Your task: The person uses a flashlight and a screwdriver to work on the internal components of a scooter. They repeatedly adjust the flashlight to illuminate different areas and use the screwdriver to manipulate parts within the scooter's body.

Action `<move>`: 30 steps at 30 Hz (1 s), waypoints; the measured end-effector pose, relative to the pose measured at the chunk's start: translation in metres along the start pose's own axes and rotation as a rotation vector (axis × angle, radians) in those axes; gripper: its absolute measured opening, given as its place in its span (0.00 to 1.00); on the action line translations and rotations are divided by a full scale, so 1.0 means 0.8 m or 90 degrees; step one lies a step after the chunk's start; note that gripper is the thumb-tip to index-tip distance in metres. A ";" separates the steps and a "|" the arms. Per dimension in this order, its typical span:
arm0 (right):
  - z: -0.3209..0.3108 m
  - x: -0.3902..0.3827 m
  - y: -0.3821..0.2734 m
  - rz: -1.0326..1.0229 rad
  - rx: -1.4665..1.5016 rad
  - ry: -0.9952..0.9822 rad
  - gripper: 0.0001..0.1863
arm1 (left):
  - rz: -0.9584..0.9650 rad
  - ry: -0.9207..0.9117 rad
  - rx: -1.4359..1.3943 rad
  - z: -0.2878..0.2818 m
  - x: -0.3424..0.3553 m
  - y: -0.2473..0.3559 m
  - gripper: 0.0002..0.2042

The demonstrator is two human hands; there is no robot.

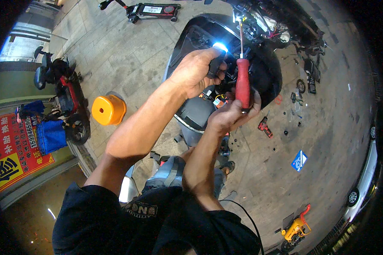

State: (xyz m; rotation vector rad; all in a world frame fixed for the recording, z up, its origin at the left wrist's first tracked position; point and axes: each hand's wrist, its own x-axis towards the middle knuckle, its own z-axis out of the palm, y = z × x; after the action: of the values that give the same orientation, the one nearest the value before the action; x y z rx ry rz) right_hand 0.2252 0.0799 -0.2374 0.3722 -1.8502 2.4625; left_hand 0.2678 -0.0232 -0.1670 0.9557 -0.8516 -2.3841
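Black sleeves and our two forearms are filling the bottom centre of the frame, rising toward the work in the upper middle. Largest there is the scooter's glossy black body panel [191, 110], stripped open so that wiring and connectors are showing through the gap at the top centre. We are crouching over it, judging by the knee showing just below the panel.

Our left hand [195, 70] is wrapping its fingers tight around a small black flashlight [217, 59], which is shining a bright white spot into the opening. Our right hand [232, 114], just below and to the right, is closing thumb and fingers around the butt of a red-handled screwdriver [242, 80]; the shaft is pointing straight up and its tip is reaching the lit cluster of wires near the top edge (whether it is seated on a screw, we cannot tell).

By our judgement we are working a fastener deep inside the housing, and the next move is calling for a steady beam on the tip and firm, straight pressure along the shaft.

An orange stool [108, 109] is standing on the paving at centre left, a floor jack [151, 10] is lying at the top, and a small red tool [264, 126] is resting among loose black parts right of centre.
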 end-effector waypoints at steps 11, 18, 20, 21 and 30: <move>0.003 -0.005 0.009 0.198 0.030 0.119 0.27 | 0.015 0.014 0.047 0.005 0.006 0.001 0.11; -0.008 0.001 0.004 0.134 0.032 0.029 0.25 | 0.113 0.007 0.026 0.021 0.033 0.012 0.11; -0.013 0.001 -0.002 0.217 0.035 -0.007 0.24 | 0.086 -0.023 -0.018 0.026 0.034 0.007 0.09; -0.013 -0.001 -0.003 0.184 -0.014 0.004 0.24 | 0.071 -0.035 -0.042 0.028 0.035 0.003 0.08; -0.011 -0.006 -0.003 0.072 -0.121 -0.032 0.21 | 0.058 -0.157 -0.076 0.013 0.006 -0.027 0.09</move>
State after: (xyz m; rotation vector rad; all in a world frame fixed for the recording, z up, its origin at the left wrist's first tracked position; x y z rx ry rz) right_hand 0.2292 0.0894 -0.2383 0.3327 -2.1607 2.3357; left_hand 0.2535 -0.0066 -0.1780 0.5719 -0.8092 -2.4751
